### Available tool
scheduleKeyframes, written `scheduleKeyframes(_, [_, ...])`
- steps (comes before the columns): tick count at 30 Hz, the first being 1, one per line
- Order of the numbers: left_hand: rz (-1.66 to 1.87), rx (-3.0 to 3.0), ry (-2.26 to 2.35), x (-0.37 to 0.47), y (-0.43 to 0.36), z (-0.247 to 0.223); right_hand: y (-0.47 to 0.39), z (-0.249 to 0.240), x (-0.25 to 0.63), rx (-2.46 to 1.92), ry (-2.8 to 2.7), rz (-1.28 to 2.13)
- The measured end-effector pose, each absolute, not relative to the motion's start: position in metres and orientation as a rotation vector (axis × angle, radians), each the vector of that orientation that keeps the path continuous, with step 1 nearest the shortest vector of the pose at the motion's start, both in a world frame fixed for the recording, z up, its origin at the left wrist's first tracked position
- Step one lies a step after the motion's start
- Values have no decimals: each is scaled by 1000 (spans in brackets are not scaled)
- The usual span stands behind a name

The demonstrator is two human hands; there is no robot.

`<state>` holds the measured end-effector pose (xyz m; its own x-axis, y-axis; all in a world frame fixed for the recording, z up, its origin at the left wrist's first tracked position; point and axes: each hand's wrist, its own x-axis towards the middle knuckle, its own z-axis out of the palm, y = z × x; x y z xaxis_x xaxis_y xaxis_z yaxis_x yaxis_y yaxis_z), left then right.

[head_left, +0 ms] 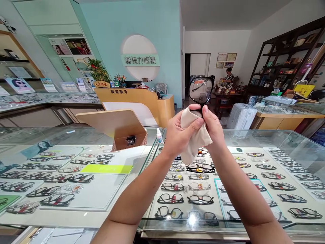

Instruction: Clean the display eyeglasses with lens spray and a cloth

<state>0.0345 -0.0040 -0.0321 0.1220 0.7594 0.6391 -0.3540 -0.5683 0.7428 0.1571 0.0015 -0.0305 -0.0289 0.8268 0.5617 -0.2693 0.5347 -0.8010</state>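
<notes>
The black glasses are held on end above the glass counter. The left hand's fingers clasp a beige cloth around their lower part; the right hand grips the frame, thumb against it, other fingers mostly hidden.

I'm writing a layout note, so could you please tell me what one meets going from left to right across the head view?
Leafy plant, small white bottle, left hand, beige cloth, right hand, plastic-wrapped case, yellow sign.
</notes>
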Motion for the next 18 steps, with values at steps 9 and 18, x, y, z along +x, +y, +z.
scheduleKeyframes(9, [1791, 1411, 483, 36, -6, -33, -9, -35, 147, -471, -1382, 845])
scheduleKeyframes(18, [1664, 1445, 466, 35, -1, -36, -7, -33, 143, -506, -1276, 850])
